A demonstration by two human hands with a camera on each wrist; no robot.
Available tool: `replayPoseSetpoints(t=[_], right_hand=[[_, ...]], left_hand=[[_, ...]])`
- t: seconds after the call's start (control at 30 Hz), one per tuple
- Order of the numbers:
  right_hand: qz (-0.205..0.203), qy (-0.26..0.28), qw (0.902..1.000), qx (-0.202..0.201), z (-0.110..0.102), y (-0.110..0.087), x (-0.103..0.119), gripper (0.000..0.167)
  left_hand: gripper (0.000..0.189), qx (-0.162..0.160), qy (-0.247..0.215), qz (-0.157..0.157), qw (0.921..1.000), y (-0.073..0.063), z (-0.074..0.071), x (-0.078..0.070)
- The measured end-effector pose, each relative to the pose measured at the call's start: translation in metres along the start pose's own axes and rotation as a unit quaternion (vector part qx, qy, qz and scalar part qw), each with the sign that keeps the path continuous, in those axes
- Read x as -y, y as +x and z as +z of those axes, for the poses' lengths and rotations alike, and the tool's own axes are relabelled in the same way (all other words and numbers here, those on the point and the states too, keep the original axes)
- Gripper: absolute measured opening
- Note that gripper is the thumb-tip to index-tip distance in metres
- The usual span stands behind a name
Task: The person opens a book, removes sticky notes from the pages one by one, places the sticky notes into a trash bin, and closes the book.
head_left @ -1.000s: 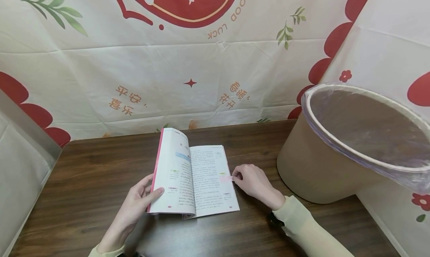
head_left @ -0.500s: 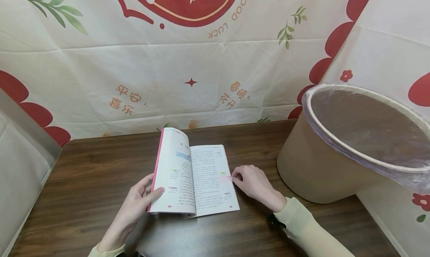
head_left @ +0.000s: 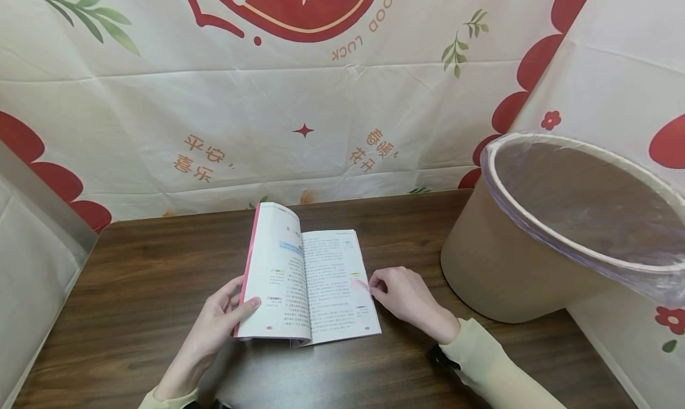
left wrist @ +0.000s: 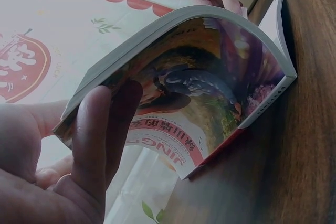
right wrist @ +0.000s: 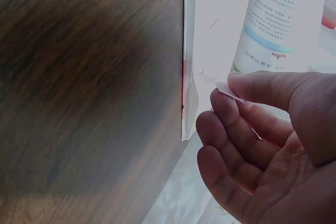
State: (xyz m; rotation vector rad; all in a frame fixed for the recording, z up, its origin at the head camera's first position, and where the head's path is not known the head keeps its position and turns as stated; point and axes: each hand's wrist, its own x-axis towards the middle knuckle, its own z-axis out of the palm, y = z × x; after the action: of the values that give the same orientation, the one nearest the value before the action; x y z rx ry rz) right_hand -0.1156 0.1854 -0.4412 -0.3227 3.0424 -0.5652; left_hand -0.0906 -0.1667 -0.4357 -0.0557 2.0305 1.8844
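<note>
An open paperback book [head_left: 332,314] lies on the table, its left half raised and bowed. My left hand [head_left: 214,317] grips that half at its outer edge, thumb on the printed page and fingers behind. In the left wrist view the fingers press against the colourful cover [left wrist: 199,85]. A pale pink sticky note [head_left: 358,285] sits near the outer edge of the right page. My right hand [head_left: 404,296] pinches the note's free end between thumb and index finger, its other fingers curled. The right wrist view shows the slip's end [right wrist: 230,91] lifted from the page.
A large beige bin [head_left: 497,266] with a clear plastic liner over its rim stands to the right of the right hand. Behind the dark wooden table [head_left: 160,266] hangs a printed white cloth [head_left: 267,118]. A grey-white panel [head_left: 37,278] borders the left side.
My right hand has moved slightly down and toward me, and the note's outer end now lifts and slants from the page. The left hand and the book stay nearly still.
</note>
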Motion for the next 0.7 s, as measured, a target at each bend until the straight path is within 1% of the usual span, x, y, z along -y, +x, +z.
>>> replayPoseSetpoints(t=[0.47, 0.7], right_hand=[[-0.015, 0.005, 0.9998, -0.009, -0.0036, -0.0073, 0.001, 0.015], [-0.011, 0.001, 0.9999, -0.012, -0.0059, -0.0092, 0.0009, 0.012]], left_hand=[[0.059, -0.005, 0.0, -0.001, 1.0, -0.0004, 0.0, -0.0011], [0.06, -0.006, 0.002, 0.0, 1.0, -0.0014, 0.0003, -0.0015]])
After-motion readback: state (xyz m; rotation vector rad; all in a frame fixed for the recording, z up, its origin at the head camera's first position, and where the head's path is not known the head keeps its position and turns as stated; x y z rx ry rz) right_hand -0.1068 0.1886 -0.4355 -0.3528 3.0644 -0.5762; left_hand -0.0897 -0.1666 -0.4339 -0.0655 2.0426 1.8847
